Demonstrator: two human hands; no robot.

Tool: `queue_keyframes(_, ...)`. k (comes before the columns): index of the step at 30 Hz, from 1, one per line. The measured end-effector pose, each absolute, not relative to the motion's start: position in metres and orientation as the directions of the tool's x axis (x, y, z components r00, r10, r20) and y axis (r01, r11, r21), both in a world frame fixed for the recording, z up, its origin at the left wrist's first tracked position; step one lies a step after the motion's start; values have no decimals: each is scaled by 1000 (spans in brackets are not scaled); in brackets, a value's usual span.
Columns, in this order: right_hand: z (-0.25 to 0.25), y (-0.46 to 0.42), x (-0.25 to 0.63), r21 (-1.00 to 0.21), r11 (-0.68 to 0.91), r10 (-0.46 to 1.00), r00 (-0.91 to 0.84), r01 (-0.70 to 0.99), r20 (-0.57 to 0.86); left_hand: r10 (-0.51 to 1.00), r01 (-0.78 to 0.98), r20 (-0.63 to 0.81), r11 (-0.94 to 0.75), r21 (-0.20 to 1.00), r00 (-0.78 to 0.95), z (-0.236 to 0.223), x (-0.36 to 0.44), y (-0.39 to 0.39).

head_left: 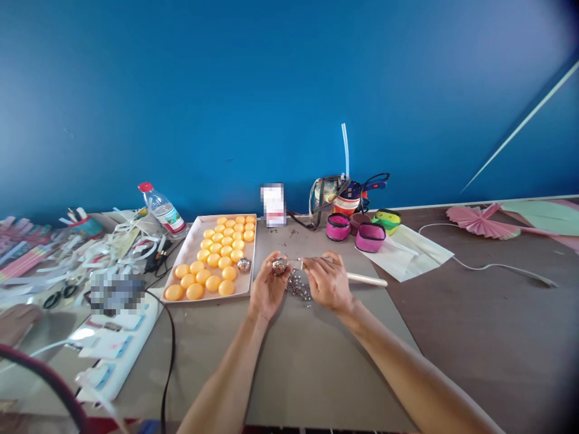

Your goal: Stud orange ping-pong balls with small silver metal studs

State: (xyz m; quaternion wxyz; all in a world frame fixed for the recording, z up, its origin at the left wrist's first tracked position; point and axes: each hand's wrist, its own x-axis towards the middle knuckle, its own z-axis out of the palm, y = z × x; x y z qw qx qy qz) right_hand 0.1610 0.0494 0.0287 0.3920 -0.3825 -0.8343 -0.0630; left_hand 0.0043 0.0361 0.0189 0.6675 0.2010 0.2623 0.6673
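Observation:
My left hand is closed around a shiny silver ball, which looks covered in small metallic beads or studs. My right hand grips a slim white stick-like tool. One end sticks out to the right past the hand, and the other points at the ball from close by; I cannot tell whether it touches. Between and below the hands, a pile of small silver beads or studs lies on the grey mat. Left of my left hand, a white tray holds many orange balls and one silver-covered ball.
Pink containers and a yellow-green one stand behind my right hand, near white paper. A power strip, cables, a tilted bottle and clutter lie left. Another person's hand shows at the left edge.

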Motion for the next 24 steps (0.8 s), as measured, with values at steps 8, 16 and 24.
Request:
queue_keyframes(8, 29, 50, 160, -204, 692, 601, -396, 693, 694, 994, -816, -108, 77, 573, 18, 21, 2, 35)
queue_keyframes(16, 26, 52, 162, -196, 716, 581, -417, 669, 699, 994, -817, -107, 83, 571, 26, 23, 0, 35)
queue_keyframes(24, 29, 50, 158, -148, 764, 503, -437, 627, 746, 991, -849, -98, 129, 512, 92, 26, 0, 32)
